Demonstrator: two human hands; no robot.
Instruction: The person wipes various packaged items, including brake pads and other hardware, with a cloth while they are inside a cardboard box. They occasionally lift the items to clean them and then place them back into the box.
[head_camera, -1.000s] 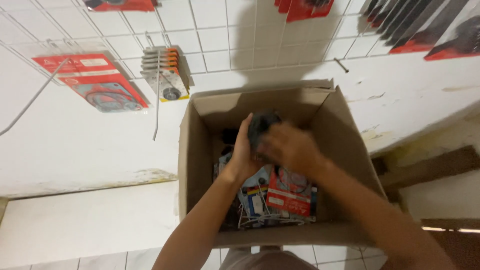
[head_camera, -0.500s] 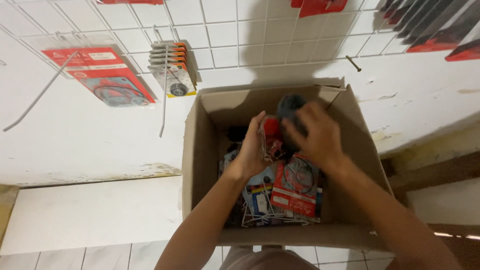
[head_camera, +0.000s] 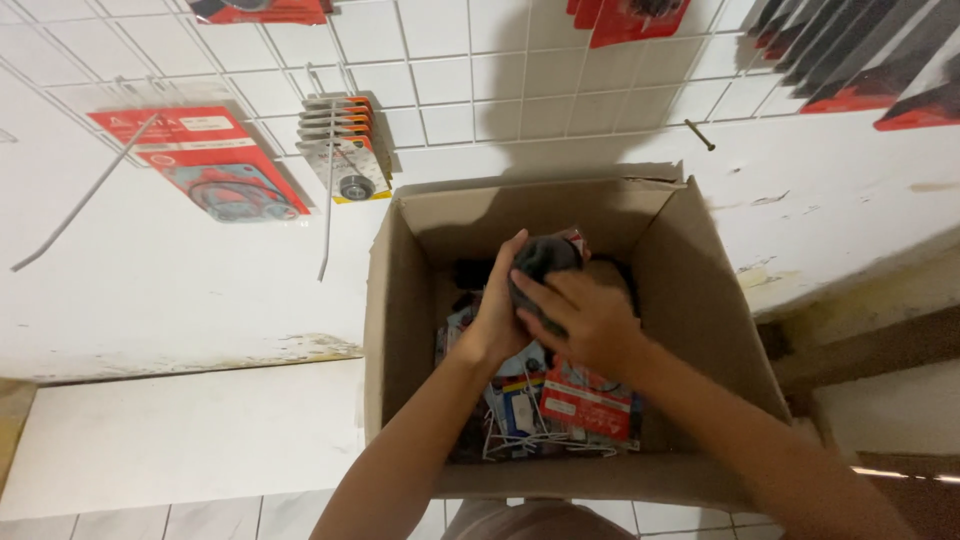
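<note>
Left hand (head_camera: 498, 318) and right hand (head_camera: 583, 318) inside cardboard box (head_camera: 400, 300). Fingers of both clamped on dark packet (head_camera: 545, 258), held between them. Red packets (head_camera: 585, 400) lie below the fingers.

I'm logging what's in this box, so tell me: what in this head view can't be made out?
- Dark packet: both hands, left hand and right hand, cover most of it, so its kind is unclear.
- Red packets in the cardboard box: the forearms hide part of them; the far corner is in shadow.
- Hanging packs on the wall grid: cut off by the top edge.
</note>
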